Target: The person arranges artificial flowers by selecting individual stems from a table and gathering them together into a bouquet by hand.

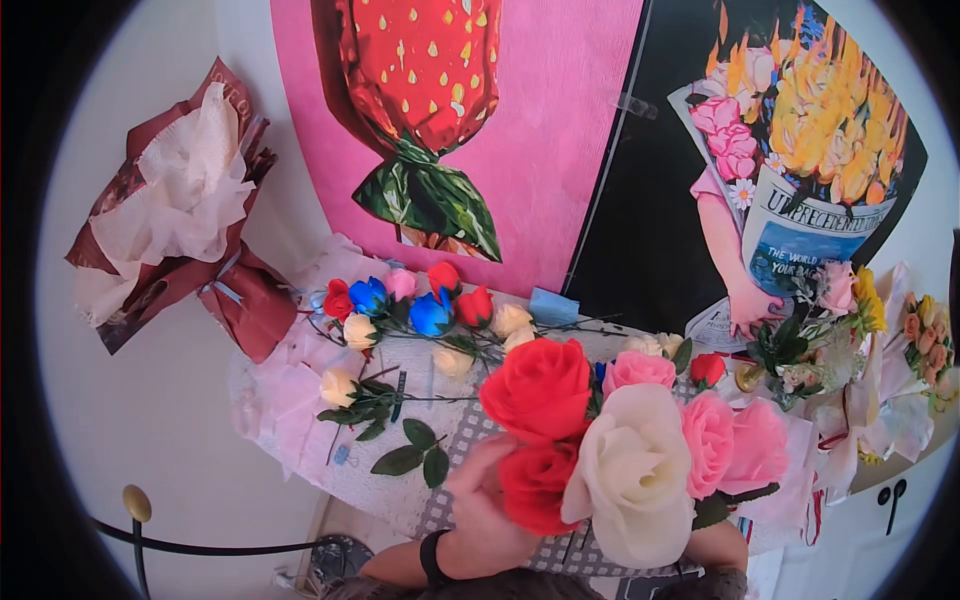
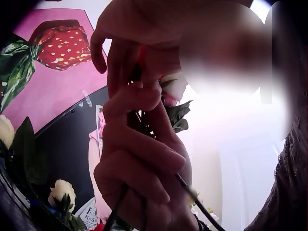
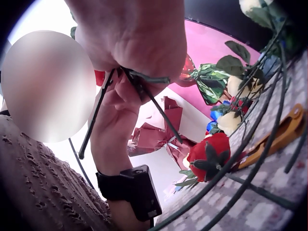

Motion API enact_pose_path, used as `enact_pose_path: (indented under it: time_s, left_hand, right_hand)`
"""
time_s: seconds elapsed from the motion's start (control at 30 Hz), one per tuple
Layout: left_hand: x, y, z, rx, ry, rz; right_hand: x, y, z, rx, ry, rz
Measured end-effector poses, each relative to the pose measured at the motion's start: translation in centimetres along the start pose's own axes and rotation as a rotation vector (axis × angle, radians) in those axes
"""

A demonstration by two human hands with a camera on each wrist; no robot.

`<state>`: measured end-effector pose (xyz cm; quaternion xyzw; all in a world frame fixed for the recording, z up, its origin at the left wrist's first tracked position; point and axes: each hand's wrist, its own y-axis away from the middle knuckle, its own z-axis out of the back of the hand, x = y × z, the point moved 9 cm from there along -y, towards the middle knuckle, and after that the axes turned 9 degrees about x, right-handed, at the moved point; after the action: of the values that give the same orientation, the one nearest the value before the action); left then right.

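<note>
At far left, a maroon wrapping (image 1: pixel 258 312) flares above its narrow waist because a ribbon (image 1: pixel 222 284) cinches it there. Loose roses (image 1: pixel 432 314) lie along the back of the table (image 1: pixel 437 512), presumably to stay within reach. The left hand (image 1: pixel 497 520) sits against the red blooms of a cluster of large flowers (image 1: pixel 640 480), seemingly steadying them; I cannot tell whether it pinches anything. The cluster stands before the body because the right hand (image 2: pixel 139 161), fingers curled tightly, grips its gathered stems (image 3: pixel 98 113) underneath. Smaller bouquets (image 1: pixel 928 337) rest farther right.
</note>
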<state>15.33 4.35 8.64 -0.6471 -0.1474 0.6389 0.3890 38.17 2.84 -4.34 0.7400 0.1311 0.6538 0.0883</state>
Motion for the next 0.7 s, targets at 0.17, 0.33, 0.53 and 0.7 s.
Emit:
enact_pose_path:
  time_s: [0.17,0.33,0.53,0.7]
  left_hand:
    - [-0.1,-0.1,2.3,-0.125,0.074,-0.071]
    - [-1.2,-2.9,2.2,0.060,-0.146,-0.013]
    - [-3.8,-3.4,2.1,0.242,-0.560,-0.355]
    - [-2.0,-3.5,2.0,0.353,-0.359,-0.257]
  right_hand:
    - [0.1,-0.5,-0.2,0.011,-0.041,0.021]
    - [0.3,-0.9,-0.2,0.018,-0.070,0.034]
    - [0.3,-1.4,0.0,0.023,-0.108,0.039]
    - [0.2,-1.6,0.1,0.027,-0.142,0.042]
